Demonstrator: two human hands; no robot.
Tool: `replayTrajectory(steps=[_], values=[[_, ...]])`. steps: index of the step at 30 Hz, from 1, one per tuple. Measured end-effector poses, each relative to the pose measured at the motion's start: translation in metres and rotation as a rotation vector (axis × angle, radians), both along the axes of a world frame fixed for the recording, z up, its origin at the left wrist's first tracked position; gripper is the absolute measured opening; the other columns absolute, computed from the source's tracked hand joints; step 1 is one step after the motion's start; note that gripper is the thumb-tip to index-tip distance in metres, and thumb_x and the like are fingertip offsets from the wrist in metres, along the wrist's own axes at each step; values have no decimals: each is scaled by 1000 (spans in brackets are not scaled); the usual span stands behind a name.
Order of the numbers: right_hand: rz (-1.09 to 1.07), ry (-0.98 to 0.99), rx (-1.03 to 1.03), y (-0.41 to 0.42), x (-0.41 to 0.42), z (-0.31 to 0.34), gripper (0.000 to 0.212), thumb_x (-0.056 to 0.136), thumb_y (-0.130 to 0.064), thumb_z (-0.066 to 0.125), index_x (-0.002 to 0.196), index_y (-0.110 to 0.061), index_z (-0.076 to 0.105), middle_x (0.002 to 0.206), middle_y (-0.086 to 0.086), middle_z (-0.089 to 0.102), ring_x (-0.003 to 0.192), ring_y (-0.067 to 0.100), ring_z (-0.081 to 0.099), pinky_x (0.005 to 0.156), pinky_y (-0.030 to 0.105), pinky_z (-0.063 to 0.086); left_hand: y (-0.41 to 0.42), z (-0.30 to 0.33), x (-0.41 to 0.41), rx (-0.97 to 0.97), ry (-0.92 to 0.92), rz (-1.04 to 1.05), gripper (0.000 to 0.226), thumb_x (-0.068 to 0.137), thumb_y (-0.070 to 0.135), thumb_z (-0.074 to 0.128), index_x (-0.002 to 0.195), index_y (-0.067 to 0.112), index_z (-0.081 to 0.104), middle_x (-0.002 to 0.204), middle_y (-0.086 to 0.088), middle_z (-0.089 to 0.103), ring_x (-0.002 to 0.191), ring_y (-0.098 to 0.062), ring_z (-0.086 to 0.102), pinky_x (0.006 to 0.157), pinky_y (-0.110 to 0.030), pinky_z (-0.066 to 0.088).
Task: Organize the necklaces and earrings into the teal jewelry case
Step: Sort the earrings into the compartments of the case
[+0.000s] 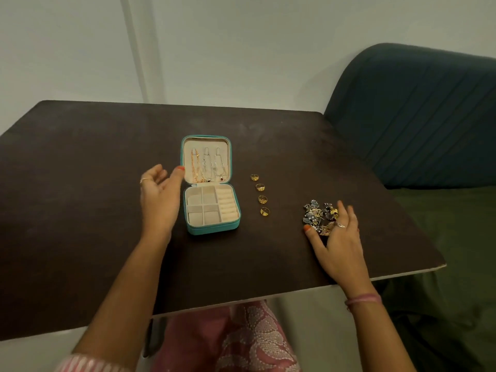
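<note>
The open case (212,205) sits mid-frame on the worktop (80,210), three necklaces (206,165) in its lid, four rings (261,194) beside it. The left hand (158,194), fingers relaxed, thumb touches the lid; the right hand (335,242), fingers spread, rests on one earring pile (318,216) at right.

The person wears a pink-and-white striped sleeve (88,363) on the left arm and pink thread bands (363,299) on the right wrist. Each of the hands, left hand (158,194) and right hand (338,242), carries a ring and orange-painted nails. Pink embroidered clothing (241,339) covers the lap.
</note>
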State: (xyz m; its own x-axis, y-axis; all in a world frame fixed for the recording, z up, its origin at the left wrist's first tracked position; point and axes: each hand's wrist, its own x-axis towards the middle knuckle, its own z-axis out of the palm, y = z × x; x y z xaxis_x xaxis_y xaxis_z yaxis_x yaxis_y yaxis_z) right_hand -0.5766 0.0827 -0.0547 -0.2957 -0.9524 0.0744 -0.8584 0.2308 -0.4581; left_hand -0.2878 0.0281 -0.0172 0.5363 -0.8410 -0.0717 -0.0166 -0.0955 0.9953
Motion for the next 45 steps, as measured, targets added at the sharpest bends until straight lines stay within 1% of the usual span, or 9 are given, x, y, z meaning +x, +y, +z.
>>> replayTrajectory(steps=[4, 12, 16, 18, 21, 29, 33, 40, 45], values=[[18, 72, 28, -18, 1, -1, 78, 93, -55, 41, 151, -14, 10, 159, 14, 9, 147, 24, 9, 118, 44, 12, -30, -12, 4, 87, -105, -206, 54, 89, 43, 60, 134, 17, 47, 120, 6, 61, 96, -4, 60, 73, -18, 46], [21, 105, -220, -18, 12, 5, 59, 93, -40, 55, 142, -13, 37, 151, 10, 30, 142, 23, 25, 116, 42, 12, -63, -17, 7, 13, -235, -182, 28, 91, 41, 57, 99, 16, 66, 88, 6, 69, 77, -5, 66, 62, -22, 51], [204, 19, -380, -12, 37, 17, 33, 90, -24, 62, 122, -18, 58, 118, -4, 54, 108, 3, 48, 96, 28, 44, -70, -18, 7, -12, -192, -176, 28, 90, 39, 60, 99, 14, 67, 87, 4, 71, 77, -7, 68, 66, -27, 56], [299, -39, -359, -16, 49, 19, 24, 89, -20, 64, 112, -19, 64, 103, -10, 55, 87, -2, 53, 82, 16, 47, -72, -21, 7, -35, -171, -168, 26, 90, 37, 61, 98, 13, 67, 87, 3, 71, 75, -7, 69, 65, -26, 56], [370, -97, -251, -26, 61, 18, 25, 87, -23, 66, 112, -23, 65, 99, -15, 54, 83, -5, 56, 74, 5, 43, -73, -23, 7, -79, -166, -162, 21, 91, 32, 61, 95, 12, 66, 80, 6, 69, 62, 2, 66, 53, -16, 51], [460, 17, -189, -46, 69, 14, 17, 85, -19, 70, 102, -16, 73, 96, -3, 66, 82, 2, 58, 73, 8, 42, -78, -24, 4, -115, -178, -136, 21, 91, 28, 60, 92, 8, 64, 77, 6, 68, 61, 4, 65, 52, -16, 52], [494, 115, -162, -51, 69, 20, 14, 84, -18, 71, 97, -15, 74, 90, 1, 69, 78, 9, 63, 72, 21, 51, -79, -25, 4, -125, -163, -130, 21, 91, 27, 60, 92, 7, 64, 76, 7, 67, 61, 5, 65, 52, -16, 53], [562, -245, -95, -76, 77, 65, 14, 83, -16, 69, 89, -28, 70, 72, -9, 67, 71, 5, 63, 69, 13, 52, -81, -26, 4, -137, -159, -109, 19, 91, 24, 58, 94, 6, 64, 85, 4, 69, 67, 0, 67, 51, -14, 51], [837, -207, -12, -117, 104, 85, 11, 84, -20, 67, 86, -30, 70, 71, -6, 67, 61, 6, 59, 61, 12, 48, -80, -26, 4, -150, -167, -130, 15, 92, 21, 54, 93, 8, 61, 81, 9, 64, 70, -4, 66, 49, -12, 46]])
